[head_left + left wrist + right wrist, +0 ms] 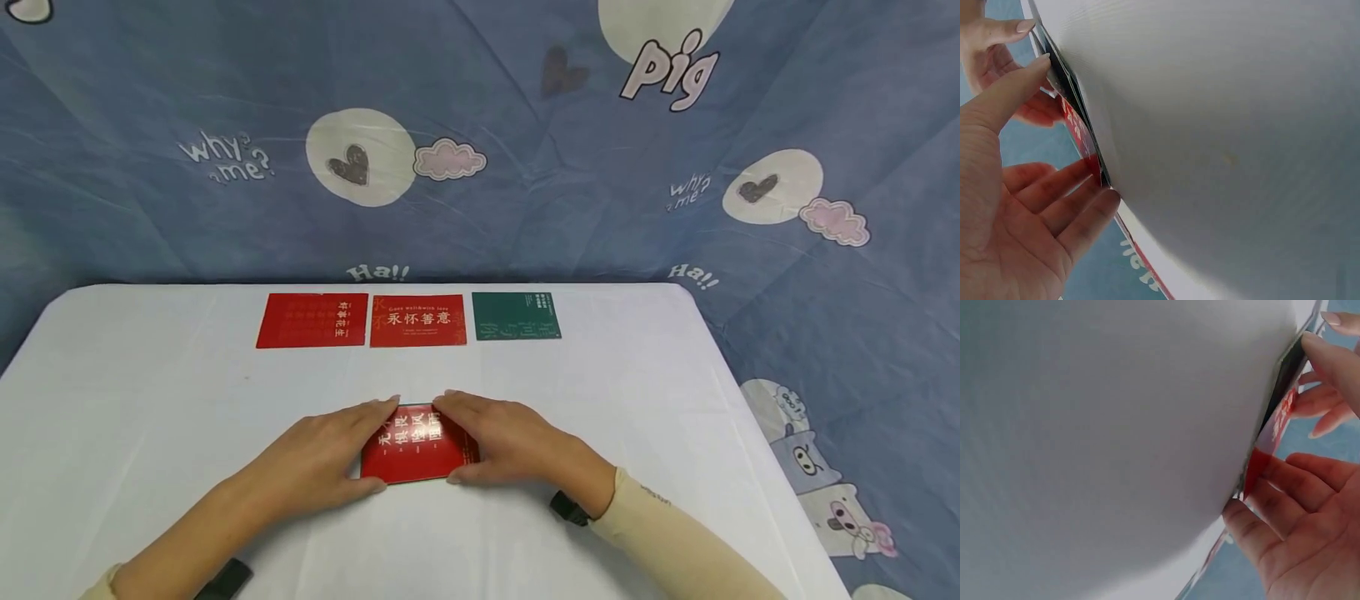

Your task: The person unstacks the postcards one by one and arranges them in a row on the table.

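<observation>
A red card point(420, 446) with pale Chinese lettering lies face up near the middle of the white table, on top of a thin stack. Dark green edges of other cards point(1067, 87) show beneath it in the left wrist view. My left hand point(318, 458) holds the stack's left end, thumb at the near edge and fingertips at the far edge. At the right end my right hand point(513, 442) grips it the same way, covering that corner. In the right wrist view both thumbs press the near edge of the cards point(1285, 378).
Along the far edge of the white table point(630, 417) lie a red card point(312, 321), a second red card point(417, 321) with large lettering and a green card point(516, 316), side by side. Behind hangs a blue printed cloth point(480, 225).
</observation>
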### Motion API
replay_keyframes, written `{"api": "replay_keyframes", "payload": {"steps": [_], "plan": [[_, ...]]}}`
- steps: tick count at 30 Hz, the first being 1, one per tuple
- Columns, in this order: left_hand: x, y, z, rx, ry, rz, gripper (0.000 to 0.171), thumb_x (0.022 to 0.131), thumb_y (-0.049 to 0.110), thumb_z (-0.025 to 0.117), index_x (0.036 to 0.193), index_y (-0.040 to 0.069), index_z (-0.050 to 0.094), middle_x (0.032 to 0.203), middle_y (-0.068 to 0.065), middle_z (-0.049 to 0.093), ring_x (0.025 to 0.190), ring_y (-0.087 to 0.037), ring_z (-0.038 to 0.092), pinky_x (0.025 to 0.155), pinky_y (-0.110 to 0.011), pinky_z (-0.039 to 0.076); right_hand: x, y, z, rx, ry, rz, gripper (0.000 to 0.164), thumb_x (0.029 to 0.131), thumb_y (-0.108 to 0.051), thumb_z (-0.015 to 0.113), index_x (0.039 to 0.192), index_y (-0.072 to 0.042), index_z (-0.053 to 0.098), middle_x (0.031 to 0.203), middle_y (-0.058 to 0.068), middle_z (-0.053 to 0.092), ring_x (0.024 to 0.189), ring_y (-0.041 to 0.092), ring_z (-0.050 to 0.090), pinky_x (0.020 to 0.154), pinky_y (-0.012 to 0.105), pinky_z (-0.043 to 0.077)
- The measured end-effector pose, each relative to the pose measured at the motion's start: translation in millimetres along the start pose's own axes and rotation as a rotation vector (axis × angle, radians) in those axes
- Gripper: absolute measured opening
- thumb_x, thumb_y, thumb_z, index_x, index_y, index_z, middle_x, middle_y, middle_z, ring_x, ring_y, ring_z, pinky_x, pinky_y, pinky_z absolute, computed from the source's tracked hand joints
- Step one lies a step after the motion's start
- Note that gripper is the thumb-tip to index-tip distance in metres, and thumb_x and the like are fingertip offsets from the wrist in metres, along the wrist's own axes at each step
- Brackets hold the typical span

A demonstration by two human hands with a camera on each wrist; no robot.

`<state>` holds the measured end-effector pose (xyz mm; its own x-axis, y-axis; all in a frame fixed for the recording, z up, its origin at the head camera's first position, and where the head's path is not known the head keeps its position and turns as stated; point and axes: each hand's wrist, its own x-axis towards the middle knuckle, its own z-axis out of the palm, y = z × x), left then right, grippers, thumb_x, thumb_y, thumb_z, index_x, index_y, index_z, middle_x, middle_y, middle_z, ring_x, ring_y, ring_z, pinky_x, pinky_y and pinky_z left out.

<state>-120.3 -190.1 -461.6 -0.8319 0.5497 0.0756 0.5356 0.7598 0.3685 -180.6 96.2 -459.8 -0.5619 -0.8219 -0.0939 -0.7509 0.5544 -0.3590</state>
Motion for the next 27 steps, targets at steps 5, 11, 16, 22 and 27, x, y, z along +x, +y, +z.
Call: {"api": "replay_keyframes", "payload": {"steps": [5,11,16,22,27], "plan": [[1.1,1.5,-2.3,0.006,-0.013,-0.005,0.101,0.075,0.04,0.094,0.157,0.005,0.046,0.143,-0.012,0.063,0.125,-0.032,0.065,0.095,-0.05,0.059,-2.2,-1.4,-4.3,-0.011,-0.022,0.025,0.088,0.086,-0.045,0.085,0.157,-0.012,0.045,0.155,0.004,0.053,0.14,0.019,0.052,0.105,0.036,0.053],[4.1,4.2,-9.7,0.032,-0.007,-0.011,0.104,0.073,0.043,0.095,0.157,0.007,0.046,0.143,-0.011,0.063,0.125,-0.033,0.064,0.099,-0.054,0.056,-4.3,-3.2,-14.1,-0.039,0.001,0.018,0.087,0.085,-0.047,0.084,0.156,-0.012,0.048,0.153,0.003,0.055,0.141,0.021,0.052,0.11,0.039,0.049],[8.9,8.7,-14.9,0.049,0.022,0.012,0.102,0.074,0.041,0.095,0.157,0.006,0.047,0.142,-0.012,0.063,0.125,-0.033,0.064,0.1,-0.055,0.055,-7.2,-0.9,-25.5,-0.045,0.019,0.009,0.088,0.084,-0.047,0.086,0.156,-0.013,0.049,0.154,0.003,0.055,0.142,0.022,0.051,0.115,0.04,0.044],[22.1,20.2,-18.1,0.095,0.041,0.052,0.102,0.077,0.041,0.093,0.158,0.003,0.042,0.145,-0.015,0.06,0.13,-0.035,0.06,0.104,-0.055,0.053,-13.7,8.0,-39.5,-0.083,0.033,0.006,0.089,0.082,-0.044,0.088,0.155,-0.013,0.049,0.155,0.002,0.054,0.146,0.02,0.046,0.122,0.044,0.034],[34.9,28.6,-19.3,0.122,0.073,0.099,0.102,0.078,0.039,0.093,0.156,-0.002,0.043,0.144,-0.017,0.06,0.13,-0.036,0.059,0.104,-0.053,0.053,-23.6,15.2,-50.6,-0.109,0.048,0.015,0.088,0.083,-0.043,0.087,0.155,-0.012,0.05,0.155,0.003,0.053,0.147,0.021,0.045,0.12,0.05,0.036]]}}
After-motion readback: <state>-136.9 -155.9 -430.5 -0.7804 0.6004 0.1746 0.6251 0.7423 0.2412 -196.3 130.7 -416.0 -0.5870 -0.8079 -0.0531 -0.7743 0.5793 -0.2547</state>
